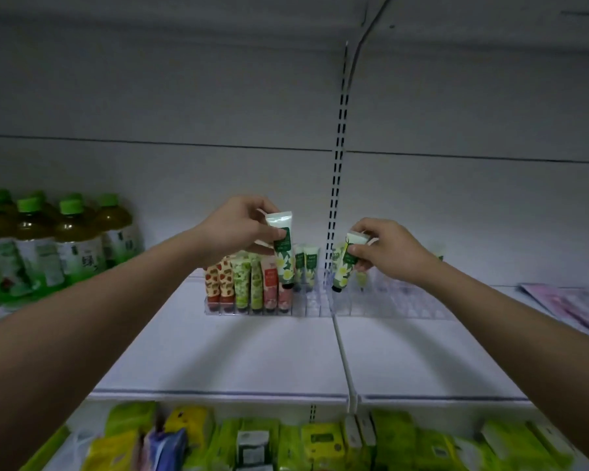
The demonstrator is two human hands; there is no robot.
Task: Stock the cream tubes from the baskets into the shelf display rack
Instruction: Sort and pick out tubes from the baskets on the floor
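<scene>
Cream tubes, one per hand, hang cap-down over the clear display rack (320, 307) on the white shelf (238, 351). Left hand (233, 229) pinches a green-white tube (283, 249); right hand (385, 248) pinches another tube (346, 266), apparently tilted. Stocked tubes (249, 283) fill the rack's left slots.

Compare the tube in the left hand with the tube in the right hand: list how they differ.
The left hand holds its tube nearly upright; the right hand holds its tube tilted, cap toward the left. The left hand's tube hangs over the filled rows of the clear rack; the right hand's tube is over mostly empty slots. Both are white-and-green floral tubes, cap down.
</scene>
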